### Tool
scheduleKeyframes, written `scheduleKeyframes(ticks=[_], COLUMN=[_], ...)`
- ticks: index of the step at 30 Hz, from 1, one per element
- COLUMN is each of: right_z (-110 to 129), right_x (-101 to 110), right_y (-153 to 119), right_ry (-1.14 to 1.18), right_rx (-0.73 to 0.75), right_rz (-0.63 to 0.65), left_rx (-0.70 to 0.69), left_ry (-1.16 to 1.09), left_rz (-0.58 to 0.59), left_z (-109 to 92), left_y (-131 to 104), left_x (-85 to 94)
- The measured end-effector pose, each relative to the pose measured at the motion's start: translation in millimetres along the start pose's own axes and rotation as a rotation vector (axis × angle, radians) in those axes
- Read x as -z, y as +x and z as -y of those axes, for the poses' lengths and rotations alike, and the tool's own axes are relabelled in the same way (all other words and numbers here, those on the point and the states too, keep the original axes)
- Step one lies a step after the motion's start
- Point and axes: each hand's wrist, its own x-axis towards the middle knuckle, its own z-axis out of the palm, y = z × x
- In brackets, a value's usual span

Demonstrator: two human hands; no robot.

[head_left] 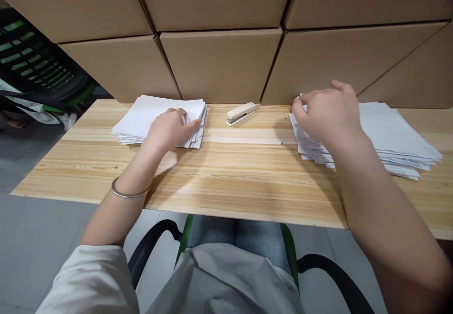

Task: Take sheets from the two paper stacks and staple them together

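Note:
My left hand (170, 127) lies on a stack of white paper sheets (134, 115) at the left, its thumb stretched out near the stack's right edge. The hand is open, with its fingertips resting on the top sheet. At the right, my right hand (329, 111) is over the left corner of a second, wider stack of paper (392, 130). Its thumb and fingers are pinched at that corner, where a bit of white paper shows by the fingertips; how many sheets it grips is hidden. Between the two stacks sits a cream stapler (241, 114), touched by neither hand.
Cardboard boxes (219, 66) are stacked like a wall along the back of the wooden table (226, 177). A black and green chair (35, 63) stands beyond the left end. My chair's armrests (152, 243) are below the table's front edge.

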Motion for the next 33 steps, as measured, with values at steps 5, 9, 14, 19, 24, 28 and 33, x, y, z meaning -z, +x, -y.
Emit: scheduleKeyframes(ticks=[5, 9, 14, 19, 24, 28, 33], right_z=[18, 34, 49, 57, 62, 65, 67], right_x=[-15, -20, -21, -24, -22, -22, -26], right_y=[-4, -11, -18, -19, -21, -23, -23], right_ry=[0.08, 0.148, 0.188, 0.147, 0.121, 0.11, 0.129], right_rx=[0.165, 0.288, 0.381, 0.417, 0.439, 0.425, 0.463], right_rz=[-0.13, -0.156, -0.137, -0.09, -0.03, 0.021, -0.011], left_rx=[0.007, -0.013, -0.003, 0.015, 0.025, 0.008, -0.004], left_ry=[0.038, 0.064, 0.048, 0.015, -0.011, 0.016, 0.032], left_rz=[-0.005, -0.028, -0.058, -0.043, -0.021, -0.026, -0.025], left_z=[-3, -2, 0, 3, 4, 3, 1], left_y=[-3, -3, -2, -2, -3, -4, -5], left_x=[0.3, -0.6, -1.2, 2.2, 6.0, 5.3, 1.3])
